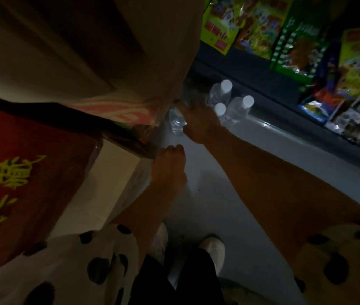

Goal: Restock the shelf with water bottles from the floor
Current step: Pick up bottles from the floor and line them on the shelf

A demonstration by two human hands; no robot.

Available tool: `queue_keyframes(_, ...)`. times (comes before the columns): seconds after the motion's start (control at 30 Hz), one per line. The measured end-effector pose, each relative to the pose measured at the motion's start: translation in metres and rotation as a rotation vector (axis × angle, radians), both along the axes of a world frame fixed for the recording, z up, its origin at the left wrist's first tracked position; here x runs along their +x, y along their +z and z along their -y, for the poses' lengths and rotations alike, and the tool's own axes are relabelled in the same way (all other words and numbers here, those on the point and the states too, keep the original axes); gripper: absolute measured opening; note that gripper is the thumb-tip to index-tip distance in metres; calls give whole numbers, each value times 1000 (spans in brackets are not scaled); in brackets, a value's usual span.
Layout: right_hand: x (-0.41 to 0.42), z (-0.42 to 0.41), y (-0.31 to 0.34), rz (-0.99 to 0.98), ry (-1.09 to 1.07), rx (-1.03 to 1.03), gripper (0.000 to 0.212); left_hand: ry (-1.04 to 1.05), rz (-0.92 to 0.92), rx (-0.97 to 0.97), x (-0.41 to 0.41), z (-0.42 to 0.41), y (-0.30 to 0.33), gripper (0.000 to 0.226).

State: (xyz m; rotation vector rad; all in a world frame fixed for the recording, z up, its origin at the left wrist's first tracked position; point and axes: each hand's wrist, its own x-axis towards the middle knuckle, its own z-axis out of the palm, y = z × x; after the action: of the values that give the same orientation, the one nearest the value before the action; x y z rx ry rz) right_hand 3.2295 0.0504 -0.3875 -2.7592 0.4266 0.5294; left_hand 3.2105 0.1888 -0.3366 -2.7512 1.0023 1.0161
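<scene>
A red carton (21, 172) with yellow characters fills the near left; the left hand (170, 166) hangs beside its corner, fingers curled, holding nothing; further off, the right hand (199, 122) grips a water bottle (177, 124) on the floor (251, 168); three capped bottles (229, 102) stand just right; snack bags (284, 36) line the far right.

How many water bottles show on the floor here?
4: three capped ones clustered beyond the right hand, one beside its fingers. Others may hide behind it.

Dim aisle, grey floor (251, 172), snack packets (302, 45) opposite
</scene>
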Motion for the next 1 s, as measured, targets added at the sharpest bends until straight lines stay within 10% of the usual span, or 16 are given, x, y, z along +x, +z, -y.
queue_keyframes(0.47,-28,8,57,8,113,161,44,0,-6,-17,0,1,35,39)
queue_keyframes(1.0,-126,82,553,124,36,115,27,-119,-170,-346,3,72,415,59)
